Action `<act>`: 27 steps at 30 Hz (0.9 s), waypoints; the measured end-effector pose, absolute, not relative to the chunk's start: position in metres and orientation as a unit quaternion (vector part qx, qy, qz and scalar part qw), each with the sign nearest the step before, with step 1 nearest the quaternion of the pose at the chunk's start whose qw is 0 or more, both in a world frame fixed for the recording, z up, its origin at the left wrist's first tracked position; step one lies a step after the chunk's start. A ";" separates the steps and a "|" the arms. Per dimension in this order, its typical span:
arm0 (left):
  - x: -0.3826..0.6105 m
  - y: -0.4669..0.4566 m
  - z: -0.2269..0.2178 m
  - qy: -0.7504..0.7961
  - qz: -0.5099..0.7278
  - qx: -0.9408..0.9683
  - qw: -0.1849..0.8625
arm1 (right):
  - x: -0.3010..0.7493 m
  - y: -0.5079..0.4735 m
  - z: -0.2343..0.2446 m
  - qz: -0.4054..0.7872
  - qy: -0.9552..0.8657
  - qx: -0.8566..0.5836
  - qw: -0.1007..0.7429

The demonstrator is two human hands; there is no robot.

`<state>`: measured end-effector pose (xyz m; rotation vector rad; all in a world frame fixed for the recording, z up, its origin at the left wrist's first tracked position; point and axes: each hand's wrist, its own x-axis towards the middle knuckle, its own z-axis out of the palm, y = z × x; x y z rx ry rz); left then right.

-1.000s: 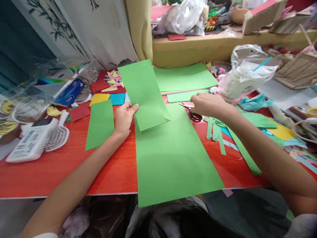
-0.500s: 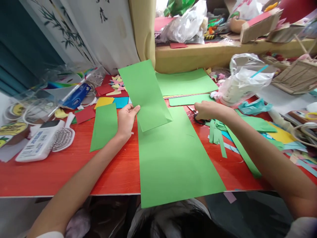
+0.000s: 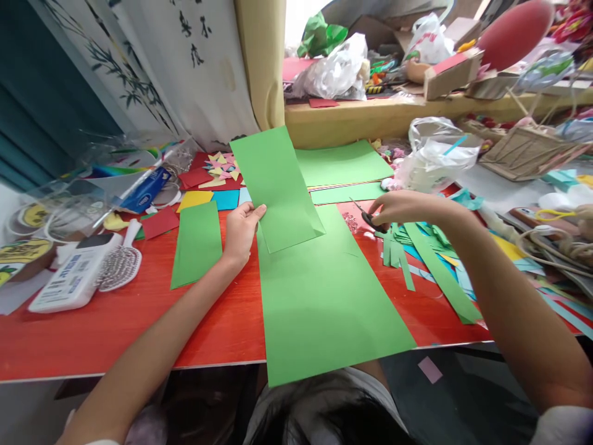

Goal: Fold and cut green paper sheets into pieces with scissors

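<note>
One green paper sheet (image 3: 280,179) tilts above the middle of the red table (image 3: 222,334), pinched in your left hand (image 3: 241,232), thumb in front and the other fingertips hidden behind it. It covers the far left corner of a larger green sheet (image 3: 328,303), which overhangs the table's near edge. Your right hand (image 3: 401,207) grips dark-handled scissors (image 3: 368,219); your fingers hide part of the handles. Just beside it lie green strips (image 3: 393,252), some partly behind your forearm. Over to the left, a white container (image 3: 76,272) and a blue packet (image 3: 146,190) carry print too blurred to read. Behind, dark brush-written characters run down a white curtain (image 3: 215,93), the topmost cut off; red marks on a white bag (image 3: 428,40) cannot be made out
</note>
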<state>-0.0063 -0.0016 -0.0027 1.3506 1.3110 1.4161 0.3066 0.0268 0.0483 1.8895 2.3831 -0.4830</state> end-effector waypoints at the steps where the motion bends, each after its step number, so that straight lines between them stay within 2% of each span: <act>1: -0.006 -0.002 -0.002 0.513 0.555 0.530 0.384 | 0.314 0.023 0.053 -0.202 0.774 0.600 0.022; 3: -0.005 -0.003 -0.002 0.510 0.553 0.531 0.389 | 0.322 0.015 0.058 -0.340 0.761 0.547 -0.079; 6: -0.002 -0.004 -0.003 0.505 0.541 0.535 0.407 | 0.317 0.004 0.052 -0.433 0.723 0.477 -0.251; 8: 0.001 -0.006 -0.003 0.502 0.532 0.539 0.417 | 0.306 0.000 0.040 -0.492 0.670 0.454 -0.320; 12: 0.005 -0.011 -0.003 0.504 0.509 0.552 0.428 | 0.282 -0.001 0.014 -0.566 0.611 0.437 -0.341; 20: 0.010 -0.017 -0.003 0.489 0.470 0.576 0.457 | 0.272 0.000 -0.008 -0.544 0.619 0.439 -0.359; 27: 0.012 -0.018 -0.006 0.483 0.449 0.581 0.477 | 0.262 0.001 -0.019 -0.553 0.592 0.410 -0.420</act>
